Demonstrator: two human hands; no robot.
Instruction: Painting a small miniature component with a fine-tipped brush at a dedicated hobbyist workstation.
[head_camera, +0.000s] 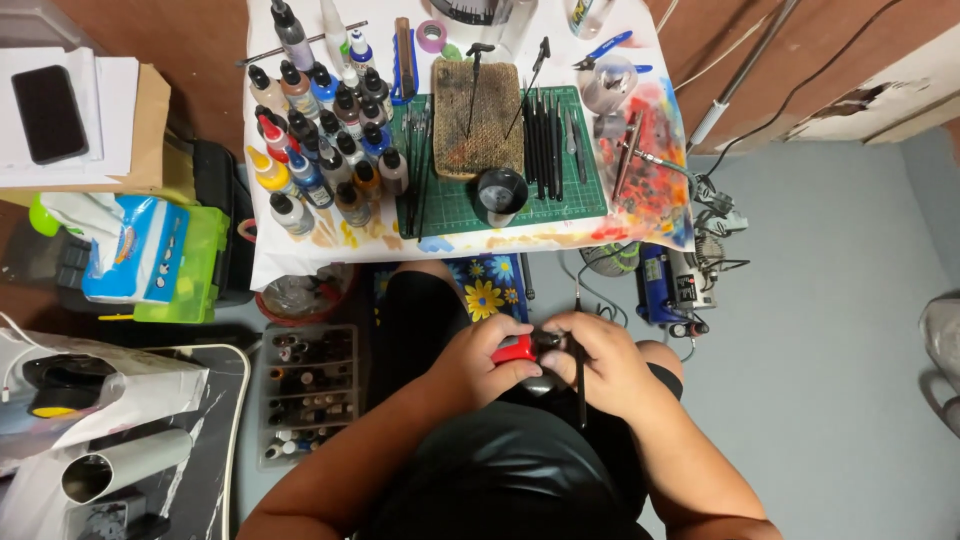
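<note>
Both my hands meet over my lap, below the work table. My left hand (487, 357) grips a small red and black object (520, 349); its exact shape is hidden by my fingers. My right hand (598, 360) closes around the dark end of that same object and also holds a thin black brush (579, 372) that points downward. I wear a black shirt and black shorts.
A paint-stained white table (300, 255) carries several dropper paint bottles (320, 140), a green cutting mat (580, 200), a row of black brushes (545, 145), a worn brown pad (478, 115) and a black cup (500, 193). A small blue compressor (668, 285) and a tray of bottles (308, 390) sit on the floor.
</note>
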